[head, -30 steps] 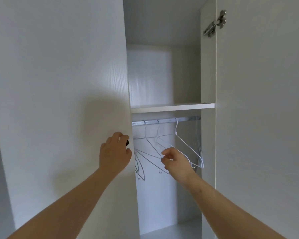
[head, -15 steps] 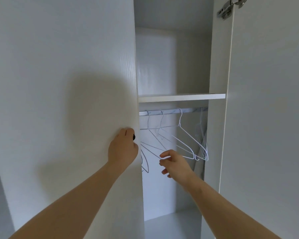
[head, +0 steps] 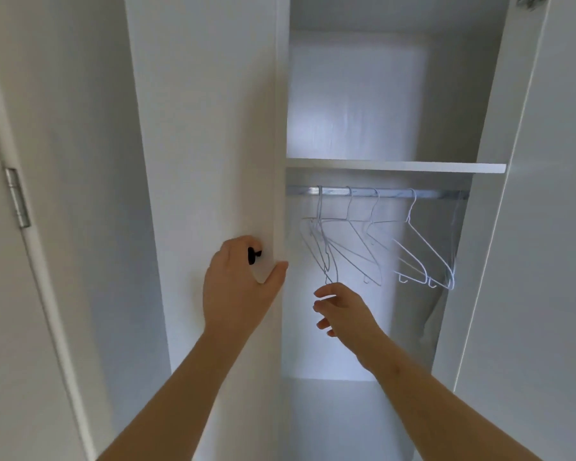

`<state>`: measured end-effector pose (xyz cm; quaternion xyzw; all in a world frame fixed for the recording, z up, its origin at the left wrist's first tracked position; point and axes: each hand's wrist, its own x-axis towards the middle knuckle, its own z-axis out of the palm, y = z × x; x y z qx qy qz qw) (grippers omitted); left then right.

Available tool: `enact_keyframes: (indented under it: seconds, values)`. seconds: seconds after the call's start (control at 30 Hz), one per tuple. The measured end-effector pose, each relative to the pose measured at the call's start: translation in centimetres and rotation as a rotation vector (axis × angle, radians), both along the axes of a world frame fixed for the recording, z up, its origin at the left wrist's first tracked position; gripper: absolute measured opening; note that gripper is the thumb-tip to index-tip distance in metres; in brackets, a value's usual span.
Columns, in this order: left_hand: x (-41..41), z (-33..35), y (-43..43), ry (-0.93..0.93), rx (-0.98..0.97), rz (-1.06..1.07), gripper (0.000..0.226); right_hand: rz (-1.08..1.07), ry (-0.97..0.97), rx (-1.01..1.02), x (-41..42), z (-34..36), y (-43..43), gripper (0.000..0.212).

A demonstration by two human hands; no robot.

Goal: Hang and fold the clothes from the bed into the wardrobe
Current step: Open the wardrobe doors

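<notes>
Head view:
Left hand: grasps the door edge, thumb round it; fingers curled by the black knob
Right hand: loosely spread, holding nothing; fingertips just under the nearest hanger, contact unclear
Hangers: on the rail inside the wardrobe, 12 to 2 o'clock of the right hand

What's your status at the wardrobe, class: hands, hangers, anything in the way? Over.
Left hand holds wardrobe door by its black knob. Right hand open, just under leftmost wire hanger. Hangers bare on rail; nothing between hand and them.
</notes>
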<state>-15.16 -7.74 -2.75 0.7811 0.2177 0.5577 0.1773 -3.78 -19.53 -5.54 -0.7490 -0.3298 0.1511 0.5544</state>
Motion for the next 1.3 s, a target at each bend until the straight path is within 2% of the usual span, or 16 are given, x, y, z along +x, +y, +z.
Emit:
enact_keyframes:
  seconds: [0.2,0.43,0.5,0.63,0.73,0.87,1.03,1.17,1.3]
  values:
    - [-8.4,-0.9,0.6,-0.061,-0.212,0.058,0.052,0.159,0.021,-0.025,-6.4,-0.5,1.9,0.013]
    - [-15.8,-3.0,2.1,-0.135,-0.285,0.134,0.064,0.290,-0.022,0.021,-13.1,0.9,5.6,0.012]
    - [-17.7,-3.4,3.3,-0.191,-0.354,0.158,0.060,0.314,-0.027,0.024,-15.0,1.2,7.1,0.011]
    - [-20.7,-4.2,6.0,-0.221,-0.421,0.223,0.024,0.327,-0.022,0.032,-18.4,1.0,10.0,0.011]
    - [-22.9,-4.4,8.1,-0.221,-0.440,0.253,0.012,0.347,-0.013,0.014,-20.9,0.3,12.1,0.011]
    - [-25.8,-4.8,10.5,-0.134,-0.402,0.260,0.019,0.344,0.006,-0.004,-23.9,-1.1,14.5,0.011]
    - [-27.4,-6.0,11.3,0.033,-0.289,0.145,0.027,0.288,0.008,-0.016,-25.9,-2.3,16.4,0.010]
    - [-27.7,-7.0,11.6,0.038,-0.316,0.101,0.017,0.218,0.030,-0.037,-26.6,-3.6,16.5,0.011]
    - [-28.6,-8.2,10.7,-0.037,-0.439,0.072,0.036,0.150,0.071,-0.072,-26.7,-5.3,15.2,0.012]
